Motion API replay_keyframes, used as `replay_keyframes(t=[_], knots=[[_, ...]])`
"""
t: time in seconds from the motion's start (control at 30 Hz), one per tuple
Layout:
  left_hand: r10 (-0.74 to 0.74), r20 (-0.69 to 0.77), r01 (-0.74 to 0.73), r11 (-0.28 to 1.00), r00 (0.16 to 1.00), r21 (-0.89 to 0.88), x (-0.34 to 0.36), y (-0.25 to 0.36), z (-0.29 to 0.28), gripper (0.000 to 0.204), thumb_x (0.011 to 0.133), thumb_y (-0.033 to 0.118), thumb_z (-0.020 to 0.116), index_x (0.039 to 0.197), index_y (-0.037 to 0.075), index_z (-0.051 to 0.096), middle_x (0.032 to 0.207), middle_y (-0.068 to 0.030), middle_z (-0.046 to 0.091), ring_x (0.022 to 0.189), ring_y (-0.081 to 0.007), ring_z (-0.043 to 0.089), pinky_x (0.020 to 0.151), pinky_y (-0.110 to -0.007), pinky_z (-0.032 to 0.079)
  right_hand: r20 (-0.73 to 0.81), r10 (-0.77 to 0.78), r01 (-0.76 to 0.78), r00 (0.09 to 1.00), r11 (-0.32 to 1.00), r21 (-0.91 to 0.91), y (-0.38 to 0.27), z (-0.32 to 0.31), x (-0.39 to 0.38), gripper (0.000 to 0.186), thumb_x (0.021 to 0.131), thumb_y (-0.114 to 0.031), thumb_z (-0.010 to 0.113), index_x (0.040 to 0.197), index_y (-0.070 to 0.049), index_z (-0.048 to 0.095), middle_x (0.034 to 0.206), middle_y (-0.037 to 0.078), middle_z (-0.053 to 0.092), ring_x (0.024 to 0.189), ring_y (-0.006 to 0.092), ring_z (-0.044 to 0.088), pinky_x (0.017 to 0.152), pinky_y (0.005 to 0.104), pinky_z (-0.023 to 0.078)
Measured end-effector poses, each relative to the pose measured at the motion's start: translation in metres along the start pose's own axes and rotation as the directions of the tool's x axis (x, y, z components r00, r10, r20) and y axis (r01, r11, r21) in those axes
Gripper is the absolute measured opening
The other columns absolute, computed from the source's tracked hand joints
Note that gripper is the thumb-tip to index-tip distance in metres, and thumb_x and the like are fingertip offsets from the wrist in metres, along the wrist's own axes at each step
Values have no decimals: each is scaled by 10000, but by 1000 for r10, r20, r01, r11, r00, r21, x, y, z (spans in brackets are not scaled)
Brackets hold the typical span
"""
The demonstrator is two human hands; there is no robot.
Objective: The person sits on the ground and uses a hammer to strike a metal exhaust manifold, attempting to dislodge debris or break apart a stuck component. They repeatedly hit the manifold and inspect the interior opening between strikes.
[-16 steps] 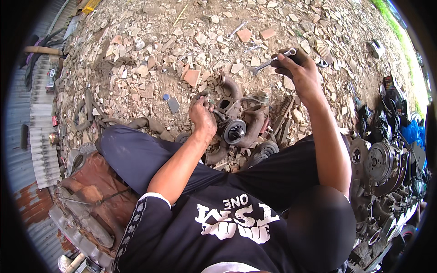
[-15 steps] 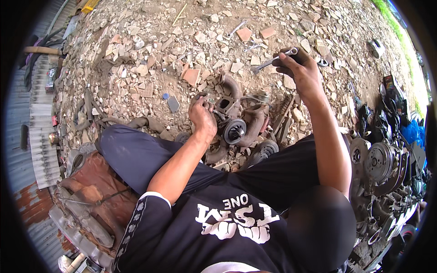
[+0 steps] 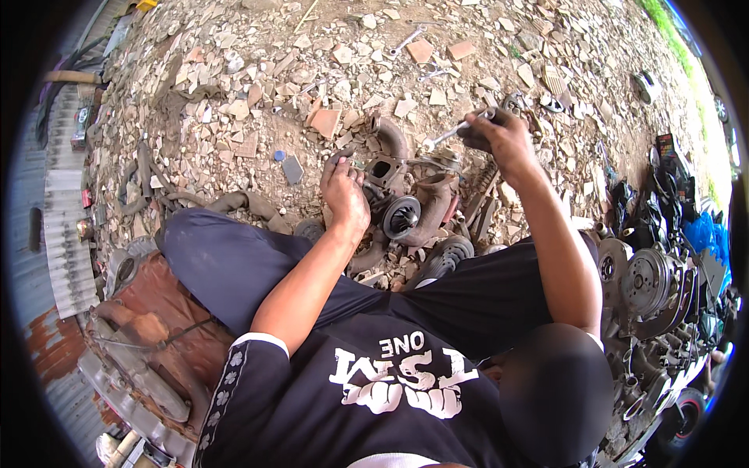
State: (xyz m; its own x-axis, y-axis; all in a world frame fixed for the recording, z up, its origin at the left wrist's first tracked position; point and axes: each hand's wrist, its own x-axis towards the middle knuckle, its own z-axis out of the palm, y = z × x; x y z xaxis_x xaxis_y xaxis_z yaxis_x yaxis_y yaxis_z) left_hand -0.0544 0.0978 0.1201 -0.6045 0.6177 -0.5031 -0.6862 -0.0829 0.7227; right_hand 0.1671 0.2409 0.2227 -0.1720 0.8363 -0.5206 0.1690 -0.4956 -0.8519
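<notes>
Between my legs lies a rusty turbocharger (image 3: 402, 217) with its finned wheel facing me. A curved brown pipe (image 3: 390, 136) and an open square port rise at its far side. My left hand (image 3: 343, 191) is against the turbocharger's left side, fingers curled in; what they grip is hidden. To the right and farther out, my right hand (image 3: 507, 144) is closed around a silver wrench (image 3: 451, 135). The wrench slants down to the left, its free end near the curved pipe and apparently clear of it.
Broken tile and stone cover the ground. Loose wrenches (image 3: 406, 41) lie farther out, and a blue cap (image 3: 279, 156) lies left of the turbocharger. Greasy engine parts (image 3: 156, 351) sit at my left; metal discs (image 3: 651, 277) and black bags are piled at my right.
My right hand has come nearer and slightly left, bringing the wrench's end closer to the turbocharger. My left hand stays beside the turbocharger, its fingers shifted slightly.
</notes>
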Motion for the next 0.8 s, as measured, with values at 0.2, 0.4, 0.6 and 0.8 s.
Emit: replay_keyframes(t=[0.2,0.4,0.6,0.8], knots=[[-385,100,353,903,917,244,15,37,3,307,973,134,436,1073,-60,652,826,-174,704,670,-224,697,546,-319,556,159,226,-207,961,970,-125,42,26,-20,258,957,-82,667,1081,123,572,1006,242,700,890,271,747,808,335,653],[-413,141,283,798,900,531,44,60,-4,369,1040,213,403,1130,-40,655,761,-158,704,649,-222,721,568,-319,596,174,136,-60,975,922,-384,46,49,-34,241,898,-133,749,971,79,661,886,133,700,752,166,670,687,308,564],[-266,172,-24,480,948,877,54,21,-1,291,953,228,547,869,25,738,690,-83,691,577,-174,625,548,-350,485,141,57,47,988,768,-639,67,49,-18,286,868,-185,782,934,76,687,847,144,725,742,170,678,683,319,541],[-226,210,-97,429,951,898,55,24,2,300,935,294,558,946,81,768,774,-114,735,706,-225,704,690,-389,538,267,227,-23,937,799,-601,55,55,-29,258,918,-215,710,1065,-5,739,821,164,749,763,212,735,737,349,565]])
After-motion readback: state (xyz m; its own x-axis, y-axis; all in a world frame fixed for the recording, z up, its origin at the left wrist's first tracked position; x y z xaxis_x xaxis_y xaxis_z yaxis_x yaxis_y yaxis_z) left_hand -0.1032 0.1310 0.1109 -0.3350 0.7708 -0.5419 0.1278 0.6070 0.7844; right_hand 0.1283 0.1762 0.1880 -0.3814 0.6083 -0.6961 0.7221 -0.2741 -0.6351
